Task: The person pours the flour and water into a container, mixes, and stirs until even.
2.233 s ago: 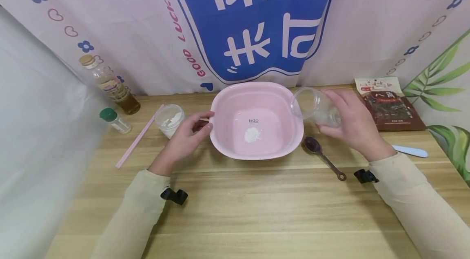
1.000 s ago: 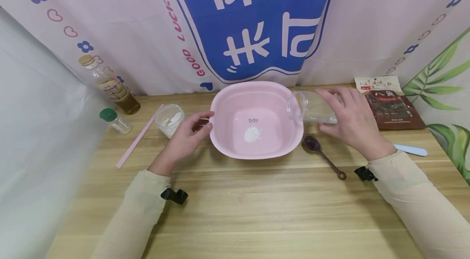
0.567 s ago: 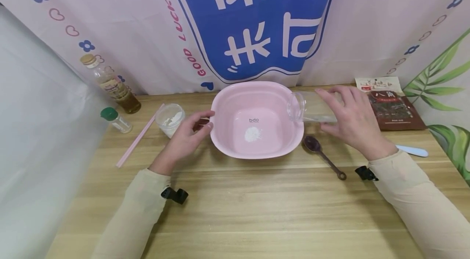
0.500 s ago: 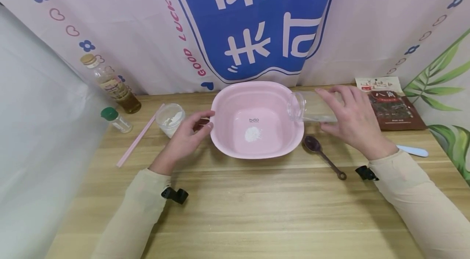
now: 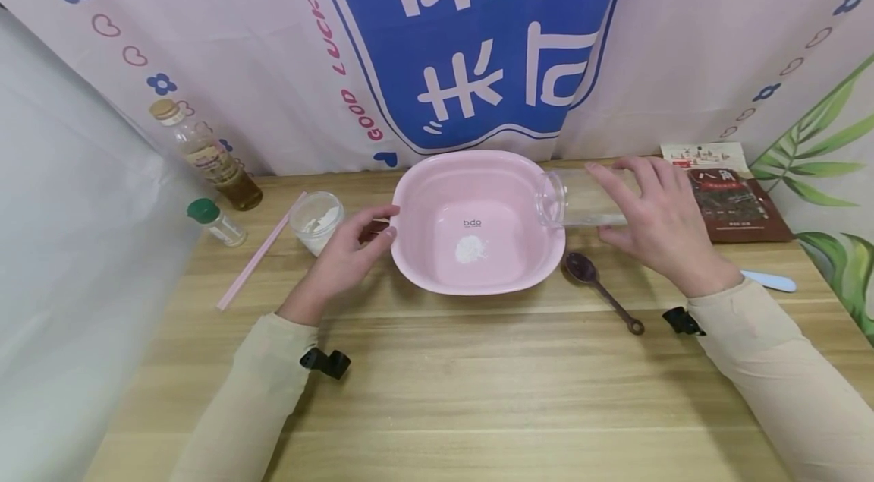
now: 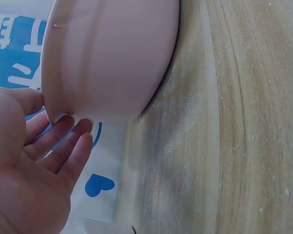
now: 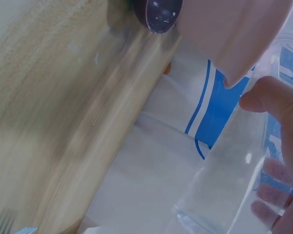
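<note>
A pink plastic basin (image 5: 478, 281) stands on the table with a small heap of white powder (image 5: 470, 249) on its floor. My left hand (image 5: 348, 254) holds the basin's left rim, thumb on top and fingertips under the edge in the left wrist view. My right hand (image 5: 658, 228) grips a clear jar (image 5: 590, 197) lying nearly on its side, its open mouth over the basin's right rim. Liquid shows along the jar's lower side. In the right wrist view the thumb and fingers wrap the jar (image 7: 224, 170).
Left of the basin stand a tub of white powder (image 5: 317, 224), pink chopsticks (image 5: 262, 250), a green-capped shaker (image 5: 215, 222) and an oil bottle (image 5: 212, 159). A dark measuring spoon (image 5: 604, 292), a spice packet (image 5: 734, 201) and a blue handle (image 5: 770, 281) lie right.
My right hand has tipped the jar further, from a slant to nearly level, with its mouth coming over the basin's rim. It has stayed almost still since; my left hand has not moved.
</note>
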A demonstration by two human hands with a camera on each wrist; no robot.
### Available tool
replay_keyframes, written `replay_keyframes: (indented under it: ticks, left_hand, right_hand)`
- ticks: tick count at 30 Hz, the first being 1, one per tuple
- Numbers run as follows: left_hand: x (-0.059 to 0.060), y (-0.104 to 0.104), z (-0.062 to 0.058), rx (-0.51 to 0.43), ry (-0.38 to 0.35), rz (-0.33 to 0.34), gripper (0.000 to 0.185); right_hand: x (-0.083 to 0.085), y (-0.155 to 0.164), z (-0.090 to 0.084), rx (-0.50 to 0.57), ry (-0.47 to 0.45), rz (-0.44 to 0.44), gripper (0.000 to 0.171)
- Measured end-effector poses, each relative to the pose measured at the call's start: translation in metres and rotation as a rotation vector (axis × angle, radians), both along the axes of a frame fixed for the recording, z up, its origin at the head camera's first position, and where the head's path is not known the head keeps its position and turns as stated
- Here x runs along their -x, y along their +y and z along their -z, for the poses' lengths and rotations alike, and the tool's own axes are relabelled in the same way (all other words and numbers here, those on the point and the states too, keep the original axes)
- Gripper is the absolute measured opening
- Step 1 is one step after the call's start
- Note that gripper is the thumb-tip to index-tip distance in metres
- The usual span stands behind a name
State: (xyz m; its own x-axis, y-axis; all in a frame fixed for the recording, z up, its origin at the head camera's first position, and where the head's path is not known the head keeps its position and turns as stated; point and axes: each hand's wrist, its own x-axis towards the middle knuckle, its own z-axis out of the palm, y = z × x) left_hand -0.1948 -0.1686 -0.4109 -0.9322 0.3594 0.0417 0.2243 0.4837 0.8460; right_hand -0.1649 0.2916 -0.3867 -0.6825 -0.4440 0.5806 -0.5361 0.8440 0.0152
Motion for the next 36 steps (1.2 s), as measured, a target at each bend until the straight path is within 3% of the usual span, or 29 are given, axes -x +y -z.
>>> replay_keyframes:
  ticks: [36]
  left_hand:
    - [-0.0009,-0.0003,-0.0002,-0.008,-0.014,-0.015,0.045]
  right_hand:
    - [-0.0003,0.0014,-0.0055,-0.026,0.004,0.011,0.09]
